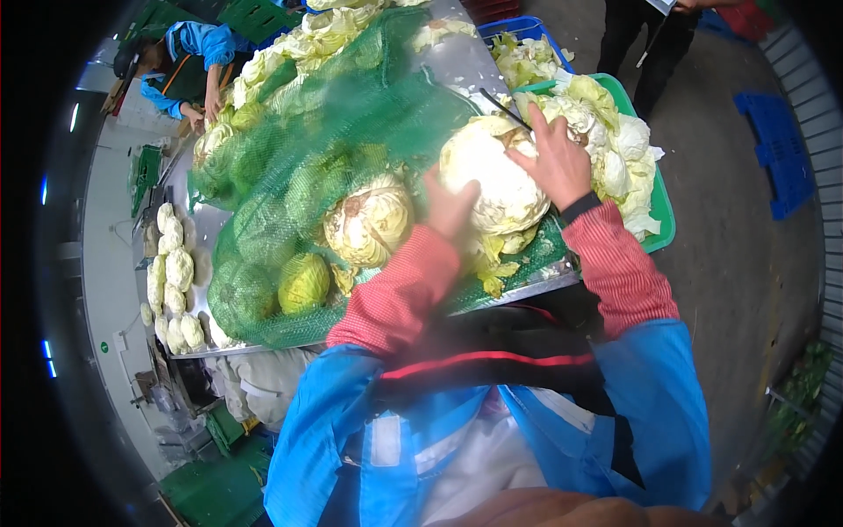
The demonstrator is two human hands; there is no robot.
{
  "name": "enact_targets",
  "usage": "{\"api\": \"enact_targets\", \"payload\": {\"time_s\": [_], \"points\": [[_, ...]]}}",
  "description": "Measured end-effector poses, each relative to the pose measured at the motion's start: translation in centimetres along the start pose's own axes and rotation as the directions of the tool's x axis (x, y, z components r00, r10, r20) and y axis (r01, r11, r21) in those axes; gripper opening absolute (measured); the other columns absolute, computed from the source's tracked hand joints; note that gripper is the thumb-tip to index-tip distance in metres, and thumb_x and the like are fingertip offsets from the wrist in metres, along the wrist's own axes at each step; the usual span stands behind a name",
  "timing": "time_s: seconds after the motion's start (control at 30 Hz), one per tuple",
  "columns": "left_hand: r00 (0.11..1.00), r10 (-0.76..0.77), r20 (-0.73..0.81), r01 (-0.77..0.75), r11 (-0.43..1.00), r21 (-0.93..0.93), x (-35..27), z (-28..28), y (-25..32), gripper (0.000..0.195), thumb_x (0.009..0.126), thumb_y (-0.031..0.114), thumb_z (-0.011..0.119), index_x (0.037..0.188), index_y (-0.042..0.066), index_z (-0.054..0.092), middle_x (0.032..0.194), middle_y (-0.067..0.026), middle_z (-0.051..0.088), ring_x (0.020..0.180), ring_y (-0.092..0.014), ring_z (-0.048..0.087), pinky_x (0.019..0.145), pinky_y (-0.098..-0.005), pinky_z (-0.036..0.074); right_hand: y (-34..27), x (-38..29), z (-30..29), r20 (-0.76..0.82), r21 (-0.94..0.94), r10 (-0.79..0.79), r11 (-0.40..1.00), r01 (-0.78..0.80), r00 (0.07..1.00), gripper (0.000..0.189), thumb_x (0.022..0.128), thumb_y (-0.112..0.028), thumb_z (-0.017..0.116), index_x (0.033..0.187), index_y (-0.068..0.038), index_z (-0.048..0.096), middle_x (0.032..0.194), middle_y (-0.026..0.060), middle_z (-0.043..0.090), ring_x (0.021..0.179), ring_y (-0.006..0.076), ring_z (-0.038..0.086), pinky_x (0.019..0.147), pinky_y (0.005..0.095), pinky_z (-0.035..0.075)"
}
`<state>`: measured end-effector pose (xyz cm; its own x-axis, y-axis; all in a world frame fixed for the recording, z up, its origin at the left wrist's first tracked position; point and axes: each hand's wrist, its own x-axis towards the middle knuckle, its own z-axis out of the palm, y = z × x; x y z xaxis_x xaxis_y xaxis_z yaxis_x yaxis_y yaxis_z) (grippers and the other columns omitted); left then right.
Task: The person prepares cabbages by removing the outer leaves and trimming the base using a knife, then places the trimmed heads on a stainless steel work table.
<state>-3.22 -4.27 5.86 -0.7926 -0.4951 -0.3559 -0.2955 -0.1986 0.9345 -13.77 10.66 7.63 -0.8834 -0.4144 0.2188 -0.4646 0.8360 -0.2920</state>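
A large pale cabbage head sits at the front right of the metal table, with loose yellowed leaves under it. My left hand grips its left side, slightly blurred. On its upper right rests my right hand, thumb and fingers spread across the head. A thin dark rod-like tool reaches up to the right fingers; whether they hold it I cannot tell. Left of my left hand lies a browned cabbage. Green mesh netting covers several greener cabbages beyond it.
A green crate of stripped leaves stands right of the table, with a blue crate behind it. Trimmed heads line the left edge. Across the table a co-worker handles cabbage. Another person stands at upper right, beyond a blue pallet.
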Motion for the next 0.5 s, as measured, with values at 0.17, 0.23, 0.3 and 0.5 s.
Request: {"api": "enact_targets", "payload": {"time_s": [0.17, 0.23, 0.3, 0.5], "points": [[0.994, 0.086, 0.066, -0.078, 0.991, -0.106, 0.4, 0.5, -1.2, 0.074, 0.08, 0.014, 0.061, 0.134, -0.001, 0.013, 0.122, -0.0218, 0.043, 0.106, -0.026, 0.052, 0.089, -0.0353, 0.047, 10.6, 4.8, 8.1, 0.036, 0.184, 0.293, 0.938, -0.295, 0.955, 0.03, 0.081, -0.024, 0.055, 0.105, -0.009, 0.064, 0.093, 0.0199, 0.065, 0.085, 0.0377, 0.062, 0.073, 0.0459, 0.05], [0.995, 0.085, 0.056, -0.079, 0.992, -0.098, 1.7, -0.9, -3.0, 0.074, 0.08, 0.013, 0.061, 0.134, -0.001, 0.013, 0.121, -0.0217, 0.043, 0.106, -0.026, 0.052, 0.089, -0.0353, 0.048, 11.7, 3.5, 8.6, 0.262, 0.091, 0.348, 0.92, -0.382, 0.9, 0.037, 0.082, -0.034, 0.057, 0.11, -0.01, 0.061, 0.094, 0.0196, 0.066, 0.088, 0.0401, 0.062, 0.077, 0.0469, 0.048], [0.996, 0.079, 0.049, -0.074, 0.993, -0.094, 2.5, -1.4, -3.8, 0.074, 0.08, 0.013, 0.061, 0.134, -0.001, 0.014, 0.121, -0.0216, 0.043, 0.106, -0.026, 0.052, 0.089, -0.0352, 0.048, 10.1, 1.5, 7.9, 0.198, 0.118, 0.392, 0.9, -0.419, 0.898, 0.036, 0.087, -0.033, 0.051, 0.116, -0.011, 0.057, 0.099, 0.019, 0.065, 0.093, 0.0383, 0.061, 0.079, 0.0475, 0.048], [0.998, 0.027, 0.051, -0.022, 0.996, -0.089, 0.9, 0.5, 0.8, 0.075, 0.078, 0.013, 0.063, 0.133, -0.003, 0.015, 0.119, -0.0209, 0.044, 0.105, -0.025, 0.053, 0.087, -0.033, 0.049, 4.0, -4.3, -2.2, 0.132, 0.073, -0.056, 0.996, 0.047, 0.99, 0.023, 0.094, -0.03, 0.045, 0.095, -0.009, 0.054, 0.085, 0.0152, 0.066, 0.065, 0.0379, 0.061, 0.058, 0.047, 0.048]]}}
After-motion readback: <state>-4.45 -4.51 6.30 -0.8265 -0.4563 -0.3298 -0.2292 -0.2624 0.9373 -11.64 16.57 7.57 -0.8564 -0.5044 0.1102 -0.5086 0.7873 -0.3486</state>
